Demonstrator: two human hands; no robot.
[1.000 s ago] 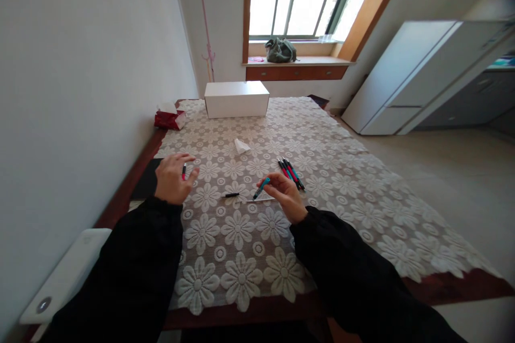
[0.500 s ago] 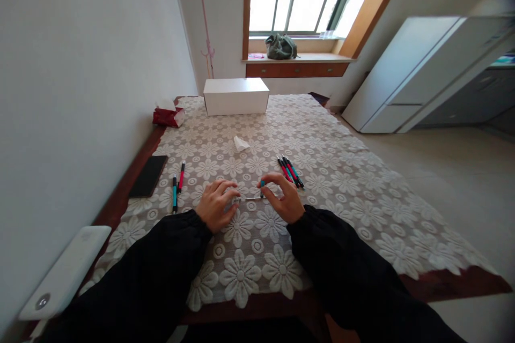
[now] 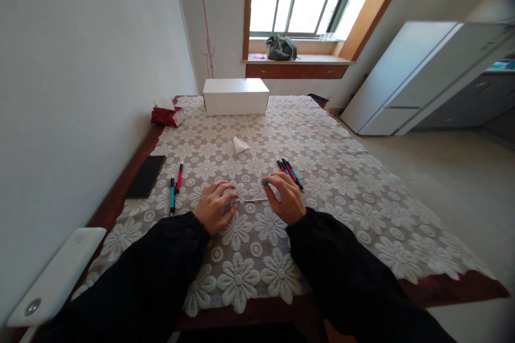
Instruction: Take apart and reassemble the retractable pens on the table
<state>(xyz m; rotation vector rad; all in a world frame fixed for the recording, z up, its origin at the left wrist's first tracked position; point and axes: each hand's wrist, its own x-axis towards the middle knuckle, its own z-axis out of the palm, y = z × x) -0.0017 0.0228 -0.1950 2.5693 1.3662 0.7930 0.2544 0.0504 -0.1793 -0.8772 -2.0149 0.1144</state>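
Observation:
My right hand (image 3: 286, 198) pinches a short teal pen barrel piece (image 3: 264, 183) between thumb and fingers, just above the tablecloth. A thin pale rod like a pen refill (image 3: 255, 200) lies between my two hands. At its left end, my left hand (image 3: 215, 206) rests on the cloth with curled fingers, closed around a tiny greyish piece too small to name. Just beyond my right hand lie several pens (image 3: 293, 171) with teal or red grips and black ends. Left of my left hand are a teal pen (image 3: 173, 195) and a red pen (image 3: 179, 178).
The flowered lace tablecloth (image 3: 238, 276) covers the table. A black flat phone-like slab (image 3: 145, 177) lies at the left edge, near a red tissue pack (image 3: 167, 116). Further off are a crumpled tissue (image 3: 240, 144) and a white box (image 3: 236, 97). A white device (image 3: 58, 276) stands lower left.
The teal barrel piece in my right hand has gone from upright to tilted and lifted slightly. My left hand stays nearly in place.

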